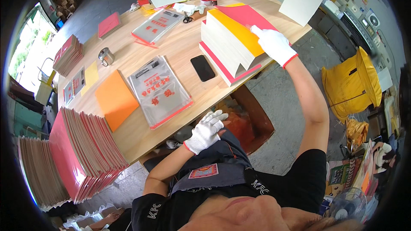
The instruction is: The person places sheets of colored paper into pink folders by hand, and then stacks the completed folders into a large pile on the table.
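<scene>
Right, over to the thick block of white paper (219, 41), sitting flush with the bench's (177, 133) near edge, toward its right corner. Its top shows a bright yellow sheet (231, 26) and a pinkish-red sheet (249, 13), with more red at the base. The right hand, in a white knitted glove with a red cuff (276, 46), lies across the top where yellow meets red; whether it pinches a sheet or merely presses, I cannot tell. Down off the near edge, the left hand, in a matching white glove (207, 131), hangs over the lap, fingers loosely bent, nothing visible in it. A black rectangular phone (202, 68) lies just beside the block.

Now, handling: I'd call that block heavy and dense as a whole, yet its single sheets look light and floppy, liable to crease at the corners and slide on one another. Any lift, I reckon, wants both palms under opposite sides; a top sheet wants a soft pinch at its near corner, knitted fabric giving modest grip.
</scene>
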Available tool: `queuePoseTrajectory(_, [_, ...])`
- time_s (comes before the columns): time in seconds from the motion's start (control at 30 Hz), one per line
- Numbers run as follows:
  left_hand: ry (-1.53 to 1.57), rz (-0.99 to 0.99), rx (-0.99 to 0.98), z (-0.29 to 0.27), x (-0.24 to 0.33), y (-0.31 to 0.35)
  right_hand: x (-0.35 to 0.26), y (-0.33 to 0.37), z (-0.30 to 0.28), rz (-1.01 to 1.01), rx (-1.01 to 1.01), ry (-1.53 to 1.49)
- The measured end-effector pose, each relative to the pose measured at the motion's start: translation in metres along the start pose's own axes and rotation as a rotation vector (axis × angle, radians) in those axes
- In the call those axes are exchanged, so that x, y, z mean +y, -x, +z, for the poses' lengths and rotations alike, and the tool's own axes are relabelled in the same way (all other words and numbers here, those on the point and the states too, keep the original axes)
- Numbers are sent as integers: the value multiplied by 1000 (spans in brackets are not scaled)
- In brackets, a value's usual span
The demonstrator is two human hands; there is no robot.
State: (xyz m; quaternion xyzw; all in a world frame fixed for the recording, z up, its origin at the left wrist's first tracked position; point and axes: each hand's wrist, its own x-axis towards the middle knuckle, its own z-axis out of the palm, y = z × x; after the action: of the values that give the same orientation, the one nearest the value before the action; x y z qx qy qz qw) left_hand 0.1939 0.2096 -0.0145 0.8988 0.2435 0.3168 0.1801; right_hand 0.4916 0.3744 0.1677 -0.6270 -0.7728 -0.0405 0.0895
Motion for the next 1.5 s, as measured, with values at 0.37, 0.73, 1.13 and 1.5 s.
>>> queuePoseTrajectory(0.37, [-18,-106,15,0,0,27,-12,13,21,21,108,9])
queuePoseTrajectory(0.73, [16,-200,-14,-1,-11,71,-7,0,2,7,-118,-154])
queuePoseTrajectory(1.13, [34,-224,25,0,-7,80,-39,5,-1,15,-109,185])
queuePoseTrajectory(1.5, [11,-227,58,-7,-10,81,-30,94,-8,-55,-121,333])
